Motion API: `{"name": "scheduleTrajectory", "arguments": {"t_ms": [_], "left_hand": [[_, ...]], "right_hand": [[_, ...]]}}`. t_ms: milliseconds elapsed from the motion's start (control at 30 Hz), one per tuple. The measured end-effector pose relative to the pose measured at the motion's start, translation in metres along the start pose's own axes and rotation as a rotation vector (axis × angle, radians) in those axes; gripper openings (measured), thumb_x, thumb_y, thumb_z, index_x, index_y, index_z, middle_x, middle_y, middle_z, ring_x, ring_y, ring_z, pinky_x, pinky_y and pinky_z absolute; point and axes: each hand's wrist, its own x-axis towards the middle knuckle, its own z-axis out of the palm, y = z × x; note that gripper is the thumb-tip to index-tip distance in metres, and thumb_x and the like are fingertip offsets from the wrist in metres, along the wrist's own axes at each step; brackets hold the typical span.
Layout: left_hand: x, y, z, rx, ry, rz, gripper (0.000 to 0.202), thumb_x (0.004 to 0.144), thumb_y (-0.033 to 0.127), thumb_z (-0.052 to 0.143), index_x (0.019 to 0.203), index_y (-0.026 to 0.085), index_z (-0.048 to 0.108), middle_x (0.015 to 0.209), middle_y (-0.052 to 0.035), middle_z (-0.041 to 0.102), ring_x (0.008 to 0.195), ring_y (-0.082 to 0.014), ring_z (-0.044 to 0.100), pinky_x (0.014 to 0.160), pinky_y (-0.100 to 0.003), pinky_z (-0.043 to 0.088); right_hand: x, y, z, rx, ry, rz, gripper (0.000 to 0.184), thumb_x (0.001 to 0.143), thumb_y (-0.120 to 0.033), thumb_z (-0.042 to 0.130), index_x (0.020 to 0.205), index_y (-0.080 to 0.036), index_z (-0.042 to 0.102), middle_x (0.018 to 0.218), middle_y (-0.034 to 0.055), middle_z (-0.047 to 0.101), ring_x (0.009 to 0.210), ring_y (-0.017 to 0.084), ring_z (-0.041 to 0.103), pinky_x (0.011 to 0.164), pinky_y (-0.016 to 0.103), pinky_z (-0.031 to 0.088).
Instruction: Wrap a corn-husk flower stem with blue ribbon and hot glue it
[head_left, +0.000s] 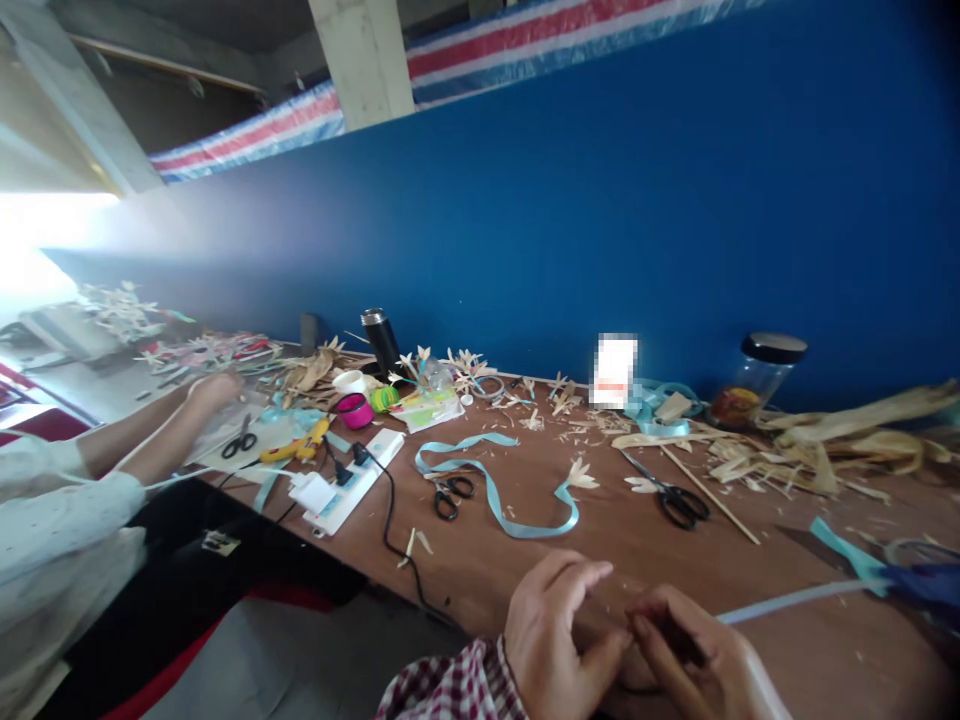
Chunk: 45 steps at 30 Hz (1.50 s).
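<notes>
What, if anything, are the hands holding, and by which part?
Can't tell: left hand and right hand are close together; nothing held shows clearly between them.

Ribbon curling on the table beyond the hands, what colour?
The ribbon is light blue; head view.

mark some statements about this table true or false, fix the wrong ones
1. The left hand and right hand are close together. True.
2. The right hand holds scissors. False: the nearest scissors lie on the table.
3. A black cord is plugged into the power strip. True.
4. The jar's lid is pink. False: the jar has a black lid.
5. Another person's hand is at the picture's left. True.
6. The long blue ribbon lies straight. False: the ribbon winds in curves.
</notes>
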Motion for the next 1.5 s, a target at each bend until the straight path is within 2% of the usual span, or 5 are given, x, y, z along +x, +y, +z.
{"name": "scheduleTrajectory", "arguments": {"t_ms": [233,433,633,767,1500], "left_hand": [[0.024,-0.016,-0.02,-0.019,-0.068,0.108,0.036,0.077,0.011,0.06,0.111,0.02,0.058,0.097,-0.0068,0.062,0.083,-0.0164,0.061,0.078,-0.029,0.051],[0.047,-0.049,-0.039,0.047,-0.18,0.037,0.019,0.083,0.016,0.056,0.101,0.02,0.063,0.087,-0.0038,0.061,0.073,-0.0133,0.061,0.07,-0.025,0.051],[0.085,-0.074,-0.052,0.175,-0.217,-0.069,0.021,0.087,0.026,0.052,0.103,0.019,0.063,0.096,-0.0062,0.063,0.075,-0.0142,0.062,0.071,-0.026,0.049],[0.113,-0.079,-0.057,0.301,-0.397,-0.187,0.024,0.084,0.029,0.053,0.102,0.02,0.066,0.091,-0.0047,0.065,0.07,-0.0147,0.062,0.067,-0.026,0.047],[0.152,-0.096,0.004,0.633,-0.446,-0.22,0.018,0.081,0.039,0.055,0.083,0.026,0.067,0.08,0.0,0.066,0.071,-0.0159,0.061,0.057,-0.026,0.031]], "right_hand": [[0.021,0.012,-0.031,-0.134,0.203,-0.012,0.029,0.093,-0.037,0.036,0.068,-0.024,0.043,0.057,-0.0021,0.051,0.054,0.015,0.051,0.051,0.021,0.041],[0.04,0.024,-0.051,-0.317,0.145,0.01,0.029,0.095,-0.034,0.036,0.068,-0.022,0.04,0.055,-0.0042,0.049,0.05,0.012,0.048,0.05,0.022,0.036],[0.062,0.035,-0.061,-0.428,0.129,-0.057,0.018,0.085,-0.013,0.037,0.082,-0.022,0.053,0.091,0.0038,0.065,0.084,0.018,0.062,0.073,0.028,0.046],[0.077,0.047,-0.066,-0.506,0.17,0.027,0.02,0.087,-0.022,0.044,0.104,-0.023,0.054,0.094,0.0046,0.068,0.082,0.02,0.066,0.07,0.03,0.049],[0.124,0.072,-0.067,-0.759,0.055,0.216,0.014,0.083,-0.012,0.05,0.085,-0.016,0.063,0.093,0.0115,0.067,0.087,0.025,0.064,0.074,0.031,0.046]]}}
